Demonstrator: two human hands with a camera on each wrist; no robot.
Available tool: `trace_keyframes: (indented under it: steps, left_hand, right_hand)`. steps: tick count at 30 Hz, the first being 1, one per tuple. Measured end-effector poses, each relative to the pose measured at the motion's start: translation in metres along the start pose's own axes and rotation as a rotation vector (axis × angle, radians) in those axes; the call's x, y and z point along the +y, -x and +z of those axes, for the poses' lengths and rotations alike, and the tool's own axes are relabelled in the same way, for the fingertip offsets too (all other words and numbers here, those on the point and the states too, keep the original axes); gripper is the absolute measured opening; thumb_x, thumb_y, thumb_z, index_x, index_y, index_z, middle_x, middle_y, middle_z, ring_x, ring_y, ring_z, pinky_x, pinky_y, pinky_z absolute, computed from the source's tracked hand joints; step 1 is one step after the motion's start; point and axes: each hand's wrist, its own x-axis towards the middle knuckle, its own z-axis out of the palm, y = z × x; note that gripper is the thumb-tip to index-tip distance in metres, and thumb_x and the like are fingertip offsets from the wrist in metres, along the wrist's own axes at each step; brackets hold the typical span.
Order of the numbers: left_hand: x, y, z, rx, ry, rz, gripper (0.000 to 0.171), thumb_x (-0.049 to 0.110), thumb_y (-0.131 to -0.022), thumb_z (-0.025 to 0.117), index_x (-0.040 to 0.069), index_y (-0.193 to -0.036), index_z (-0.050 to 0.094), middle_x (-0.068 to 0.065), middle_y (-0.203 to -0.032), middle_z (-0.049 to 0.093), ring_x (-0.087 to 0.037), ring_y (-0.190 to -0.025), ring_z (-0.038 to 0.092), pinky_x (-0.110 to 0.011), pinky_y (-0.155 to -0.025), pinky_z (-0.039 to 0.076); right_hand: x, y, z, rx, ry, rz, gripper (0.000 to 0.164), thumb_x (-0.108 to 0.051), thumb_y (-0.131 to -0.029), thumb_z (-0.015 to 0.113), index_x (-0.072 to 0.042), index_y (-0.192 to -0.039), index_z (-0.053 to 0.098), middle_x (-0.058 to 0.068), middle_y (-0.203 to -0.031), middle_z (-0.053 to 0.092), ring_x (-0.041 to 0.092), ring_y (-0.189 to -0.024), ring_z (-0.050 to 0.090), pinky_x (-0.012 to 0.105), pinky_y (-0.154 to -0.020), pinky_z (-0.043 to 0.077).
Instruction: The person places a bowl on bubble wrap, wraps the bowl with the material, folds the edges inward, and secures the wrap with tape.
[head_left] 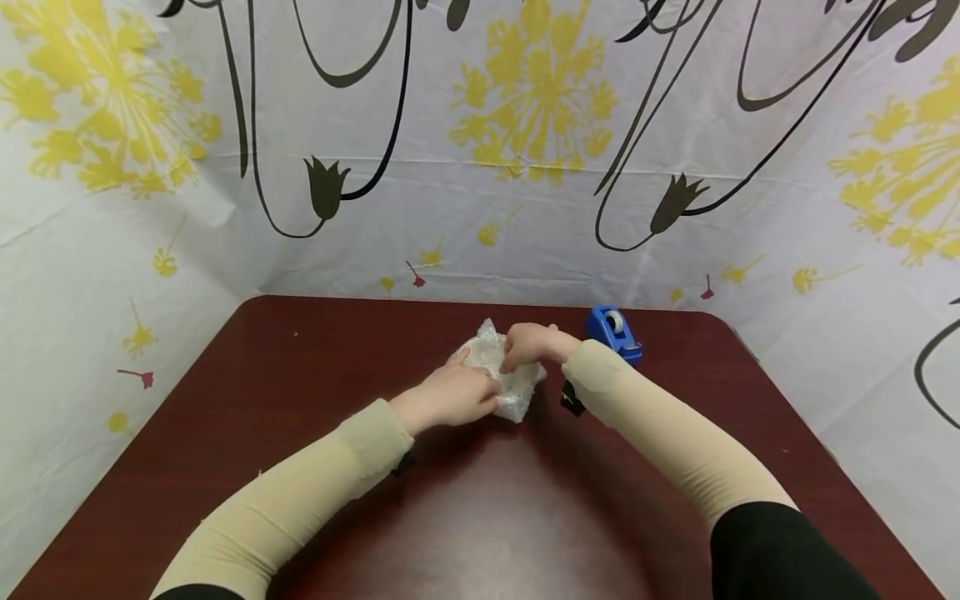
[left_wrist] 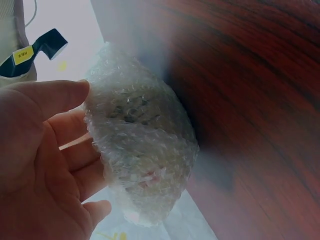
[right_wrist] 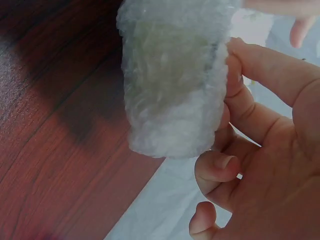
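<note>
A bundle of clear bubble wrap [head_left: 517, 385] sits on the table between both hands. What is inside is blurred by the wrap; a dark patch and a small reddish spot show through the bubble wrap [left_wrist: 145, 130] in the left wrist view. My left hand [head_left: 452, 393] holds the bundle's near left side, thumb on one edge and fingers against the wrap. From the right, my right hand [head_left: 534, 345] pinches the wrap between thumb and index finger, its other fingers curled, as the right wrist view shows beside the bubble wrap [right_wrist: 172, 100].
A blue tape dispenser [head_left: 611, 332] with a roll of tape stands just beyond the right wrist. The dark red-brown table [head_left: 360, 342] ends at a back edge, with a white patterned sheet [head_left: 465, 217] behind it.
</note>
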Motion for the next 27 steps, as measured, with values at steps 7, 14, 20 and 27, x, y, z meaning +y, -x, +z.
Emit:
trace_keyframes:
  steps: [7, 14, 20, 27]
  left_hand:
    - [0.001, -0.002, -0.001, 0.016, -0.005, 0.014, 0.021, 0.029, -0.099, 0.052, 0.02, -0.098, 0.071, 0.003, -0.122, 0.063, -0.013, -0.119, 0.055, -0.057, -0.114, 0.015]
    - [0.005, -0.003, -0.002, 0.0, 0.008, -0.004, 0.02, 0.028, -0.098, 0.052, 0.023, -0.085, 0.066, 0.009, -0.092, 0.068, -0.013, -0.098, 0.065, -0.056, -0.114, 0.014]
    - [0.005, -0.003, -0.002, 0.002, 0.005, -0.008, 0.02, 0.028, -0.098, 0.052, 0.022, -0.084, 0.064, 0.008, -0.09, 0.068, -0.014, -0.098, 0.065, -0.055, -0.115, 0.014]
    - [0.002, -0.007, 0.0, -0.006, -0.018, 0.001, 0.018, 0.03, -0.097, 0.051, 0.023, -0.084, 0.062, 0.01, -0.085, 0.065, -0.014, -0.099, 0.064, -0.054, -0.114, 0.017]
  right_hand:
    - [-0.003, 0.001, 0.002, 0.013, 0.025, 0.018, 0.04, -0.021, -0.087, 0.069, -0.015, -0.053, 0.05, -0.003, -0.05, 0.04, 0.015, -0.053, 0.033, 0.05, -0.084, 0.019]
    - [-0.006, 0.0, 0.005, -0.024, 0.079, 0.05, 0.048, -0.021, -0.091, 0.064, -0.016, -0.05, 0.04, -0.002, -0.048, 0.031, 0.014, -0.05, 0.027, 0.05, -0.084, 0.013]
    - [-0.01, -0.002, 0.006, -0.039, 0.151, 0.092, 0.039, -0.026, -0.096, 0.056, -0.015, -0.059, 0.062, -0.004, -0.052, 0.043, 0.014, -0.057, 0.039, 0.051, -0.093, 0.016]
    - [-0.01, -0.006, 0.007, -0.041, 0.158, 0.101, 0.034, -0.017, -0.093, 0.056, -0.015, -0.059, 0.06, -0.003, -0.05, 0.041, 0.015, -0.054, 0.036, 0.052, -0.093, 0.017]
